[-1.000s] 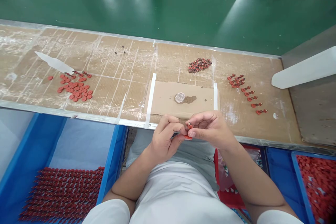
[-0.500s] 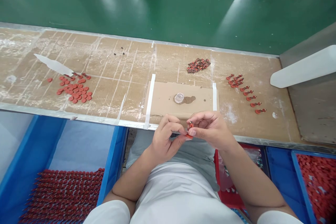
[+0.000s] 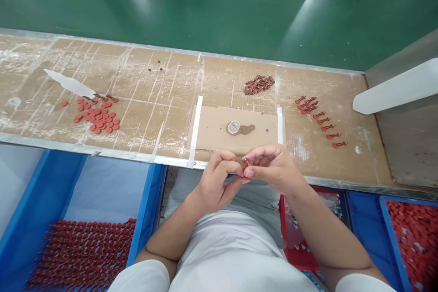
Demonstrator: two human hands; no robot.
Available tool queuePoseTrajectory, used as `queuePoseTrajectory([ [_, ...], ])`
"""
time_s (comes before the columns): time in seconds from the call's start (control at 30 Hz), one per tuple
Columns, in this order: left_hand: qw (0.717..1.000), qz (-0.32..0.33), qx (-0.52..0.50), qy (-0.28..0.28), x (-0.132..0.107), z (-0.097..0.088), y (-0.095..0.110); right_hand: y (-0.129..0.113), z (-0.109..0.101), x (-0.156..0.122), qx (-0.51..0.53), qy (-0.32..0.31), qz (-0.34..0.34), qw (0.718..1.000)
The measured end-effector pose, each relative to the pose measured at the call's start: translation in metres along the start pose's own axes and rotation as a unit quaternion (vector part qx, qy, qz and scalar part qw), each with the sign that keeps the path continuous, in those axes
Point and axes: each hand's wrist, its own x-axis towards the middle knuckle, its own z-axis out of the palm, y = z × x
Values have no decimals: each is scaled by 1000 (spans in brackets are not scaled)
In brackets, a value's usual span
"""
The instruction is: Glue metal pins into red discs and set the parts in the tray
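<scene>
My left hand [image 3: 215, 182] and my right hand [image 3: 273, 169] meet just off the near table edge, fingertips together. Between them they pinch a small red part with a dark metal pin [image 3: 246, 163], and a red rubber disc [image 3: 245, 178] shows below it. The fingers hide much of both pieces. Just beyond my hands lies a cardboard sheet [image 3: 236, 123] taped to the bench, with a small clear plastic cup [image 3: 233, 127] standing on a brown stain.
Red discs [image 3: 97, 117] lie scattered at left, a heap of red pinned parts [image 3: 259, 85] sits mid-bench, and a row of similar parts [image 3: 320, 121] runs at right. Blue bins [image 3: 82, 255] with rows of red pieces stand below the bench; a green belt runs beyond it.
My hands have shifted slightly, with the fingers turning the small red part. The disc sits a little lower and is more hidden. The view has barely moved.
</scene>
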Motion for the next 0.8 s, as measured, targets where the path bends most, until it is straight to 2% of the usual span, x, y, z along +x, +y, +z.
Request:
queuePoseTrajectory([
  [0.37, 1000, 14, -3, 19, -2, 2, -4, 2, -4, 1, 7, -28, -3, 1000],
  [0.63, 999, 3, -42, 29, -5, 5, -5, 2, -4, 1, 24, -43, -1, 999],
  [0.8, 999, -6, -41, 13, -6, 3, -6, 3, -4, 0, 18, -40, -3, 999],
])
